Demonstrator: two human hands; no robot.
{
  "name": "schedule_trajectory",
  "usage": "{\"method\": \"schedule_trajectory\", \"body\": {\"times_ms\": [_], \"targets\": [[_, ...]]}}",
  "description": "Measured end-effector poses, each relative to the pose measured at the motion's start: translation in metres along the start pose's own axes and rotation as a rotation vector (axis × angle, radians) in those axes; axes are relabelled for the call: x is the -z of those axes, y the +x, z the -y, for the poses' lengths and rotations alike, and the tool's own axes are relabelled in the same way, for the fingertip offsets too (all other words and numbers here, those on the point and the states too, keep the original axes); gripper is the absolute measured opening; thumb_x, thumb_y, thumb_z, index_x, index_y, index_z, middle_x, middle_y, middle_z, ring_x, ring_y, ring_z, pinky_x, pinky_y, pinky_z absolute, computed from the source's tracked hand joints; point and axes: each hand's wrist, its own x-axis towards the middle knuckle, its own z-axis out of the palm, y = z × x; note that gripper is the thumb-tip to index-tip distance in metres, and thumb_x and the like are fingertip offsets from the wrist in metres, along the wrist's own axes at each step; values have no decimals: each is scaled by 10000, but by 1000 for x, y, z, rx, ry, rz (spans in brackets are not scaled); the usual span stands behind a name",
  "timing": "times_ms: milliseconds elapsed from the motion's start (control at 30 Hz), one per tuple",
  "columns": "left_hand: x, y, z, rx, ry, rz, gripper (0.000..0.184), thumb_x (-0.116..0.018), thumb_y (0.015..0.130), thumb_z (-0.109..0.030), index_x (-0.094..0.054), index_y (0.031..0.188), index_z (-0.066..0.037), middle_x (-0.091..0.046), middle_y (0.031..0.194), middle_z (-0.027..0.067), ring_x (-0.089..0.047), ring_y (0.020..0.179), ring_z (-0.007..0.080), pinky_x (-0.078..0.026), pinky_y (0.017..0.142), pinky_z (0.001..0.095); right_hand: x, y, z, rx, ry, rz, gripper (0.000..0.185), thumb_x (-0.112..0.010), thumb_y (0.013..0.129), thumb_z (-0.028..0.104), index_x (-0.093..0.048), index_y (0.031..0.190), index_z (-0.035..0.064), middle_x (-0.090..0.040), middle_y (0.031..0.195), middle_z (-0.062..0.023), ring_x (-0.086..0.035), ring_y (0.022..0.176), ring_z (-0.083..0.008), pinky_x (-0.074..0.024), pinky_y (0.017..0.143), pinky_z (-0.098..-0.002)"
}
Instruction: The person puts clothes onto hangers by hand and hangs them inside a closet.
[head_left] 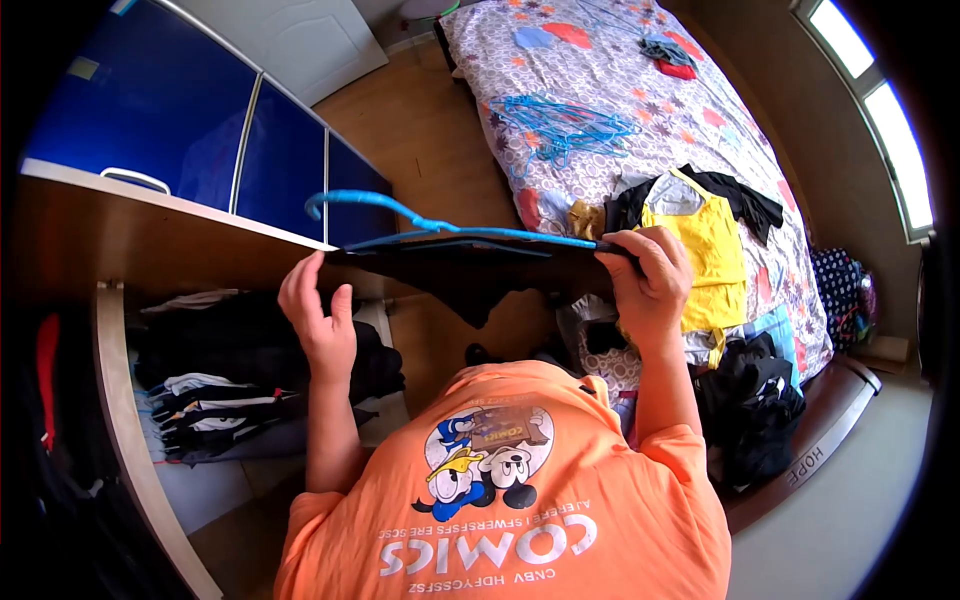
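A blue clothes hanger (470, 234) is held up in front of me, its hook pointing left and away. From it hangs a black garment (475, 280), seen nearly edge-on, so its kind is not clear. My right hand (652, 280) pinches the black cloth at the hanger's right end. At the other end is my left hand (322, 318), fingers stretched up and thumb apart; its fingertips are beside the garment's left edge, and whether they touch it I cannot tell.
On the bed (620, 75) lie several blue hangers (565, 128), a yellow garment (705, 260) and black clothes (750, 405). At left, a wardrobe with blue doors (150, 100) has an open compartment of stacked dark clothes (240, 370). A wooden bed edge (815, 440) is at right.
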Motion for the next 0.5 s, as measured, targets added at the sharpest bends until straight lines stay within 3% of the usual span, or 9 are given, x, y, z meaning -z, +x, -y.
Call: {"method": "schedule_trajectory", "body": {"times_ms": [67, 167, 233, 333, 500], "targets": [[3, 10, -3, -85, 19, 80, 298, -597, 878, -201, -574, 1137, -55, -587, 1085, 99, -517, 1021, 293, -337, 958, 398, -4, 0, 0, 25, 14, 23, 213, -763, 630, 88, -650, 808, 66, -553, 672, -50, -534, 611, -232, -403, 556, -326], [2, 4, 12, -111, -50, 228, 149, -586, 884, -139, -606, 996, -43, -597, 955, 95, -552, 888, 278, -396, 886, 363, -4, 0, -2, 13, 58, 66, 226, -769, 617, 101, -648, 806, 73, -550, 677, -48, -536, 631, -237, -406, 568, -330], [1, -8, 11, 204, -382, 204, 60, -576, 884, -74, -584, 896, -16, -568, 847, 90, -556, 777, 236, -448, 764, 305, -3, 1, -4, -22, 108, 129, 218, -757, 642, 79, -655, 834, 65, -553, 701, -64, -541, 645, -250, -420, 586, -331], [5, -14, 5, 192, -402, 83, 37, -564, 881, -27, -560, 890, 9, -545, 820, 85, -549, 750, 197, -462, 675, 260, 1, 5, -7, -142, 292, 255, 196, -729, 688, 35, -659, 870, 47, -580, 755, -78, -570, 691, -243, -448, 624, -309], [16, -19, 2, 224, -375, 42, 43, -560, 882, -14, -568, 912, 16, -555, 839, 88, -555, 747, 181, -472, 699, 263, -3, 4, -10, -203, 460, 283, 143, -657, 732, -78, -640, 851, -1, -620, 807, -73, -598, 747, -170, -462, 661, -251]]}}
